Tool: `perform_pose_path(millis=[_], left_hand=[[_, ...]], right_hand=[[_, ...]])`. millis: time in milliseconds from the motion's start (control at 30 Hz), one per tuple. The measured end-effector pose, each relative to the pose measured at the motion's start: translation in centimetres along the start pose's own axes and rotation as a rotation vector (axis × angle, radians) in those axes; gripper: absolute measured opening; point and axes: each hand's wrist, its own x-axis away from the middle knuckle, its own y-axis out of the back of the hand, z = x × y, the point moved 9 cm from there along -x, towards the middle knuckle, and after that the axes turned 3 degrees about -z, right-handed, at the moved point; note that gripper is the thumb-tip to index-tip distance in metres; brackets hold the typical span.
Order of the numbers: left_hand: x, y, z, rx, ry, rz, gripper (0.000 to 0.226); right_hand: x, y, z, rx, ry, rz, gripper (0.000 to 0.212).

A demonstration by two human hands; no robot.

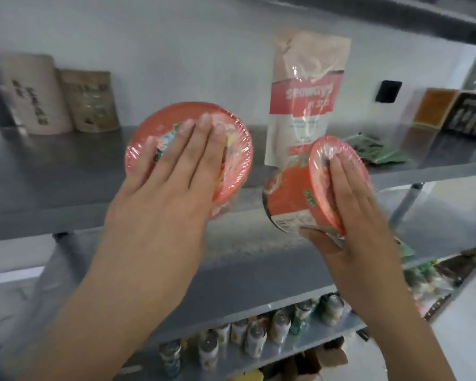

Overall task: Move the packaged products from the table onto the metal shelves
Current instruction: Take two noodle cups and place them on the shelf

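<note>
Left hand (pixel 162 188) lays spread fingers on left bowl (pixel 149 138) at shelf (pixel 52 174) front edge, open room behind; right hand (pixel 355 215) pinches right bowl (pixel 291 196), fingers together, thumb beneath

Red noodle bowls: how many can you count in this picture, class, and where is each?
2. The left bowl sits under the left hand's flat fingers, by the shelf. The right bowl, tipped sideways, is pinched in the right hand. Others may be hidden.
</note>
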Motion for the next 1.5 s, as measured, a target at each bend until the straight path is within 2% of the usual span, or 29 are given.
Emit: perform_pose_path(millis=[133,300,367,467,567,700,833,1000,1200,1400,1500], left_hand=[[0.6,0.5,4.3,-0.138,0.160,0.039,0.067],[2.0,1.1,8.5,-0.295,0.302,0.185,0.073],[2.9,1.0,10.4,-0.351,0.359,0.265,0.077],[3.1,1.4,12.7,-0.376,0.399,0.287,0.077],[2.7,1.6,14.9,-0.329,0.421,0.336,0.074],[1.9,2.1,18.1,-0.231,0.302,0.268,0.066],[0.5,-0.4,23.1,-0.180,0.359,0.408,0.053],[-1.3,-4.0,27.4,-0.213,0.317,0.488,0.048],[-3.1,-6.8,31.3,-0.286,0.367,0.491,0.063],[-3.8,-8.1,33.4,-0.198,0.383,0.467,0.067],[-3.7,-8.5,33.5,-0.194,0.389,0.408,0.068]], right_hand=[[-2.9,-0.4,2.8,-0.096,0.192,0.029,0.089],[-5.5,-2.0,7.2,-0.226,0.333,0.038,0.082],[-6.3,-3.4,9.1,-0.276,0.360,0.058,0.087],[-7.3,-6.0,12.1,-0.312,0.397,0.102,0.093],[-8.7,-9.2,15.3,-0.283,0.400,0.213,0.095],[-11.1,-13.8,18.7,-0.148,0.380,0.396,0.090],[-14.0,-17.4,21.0,-0.088,0.379,0.468,0.083],[-17.3,-21.9,21.9,0.055,0.273,0.705,0.076],[-20.0,-25.5,22.4,0.170,0.242,0.685,0.073],[-21.7,-27.9,22.0,0.116,0.240,0.687,0.086],[-22.5,-27.6,20.8,0.125,0.250,0.581,0.084]])
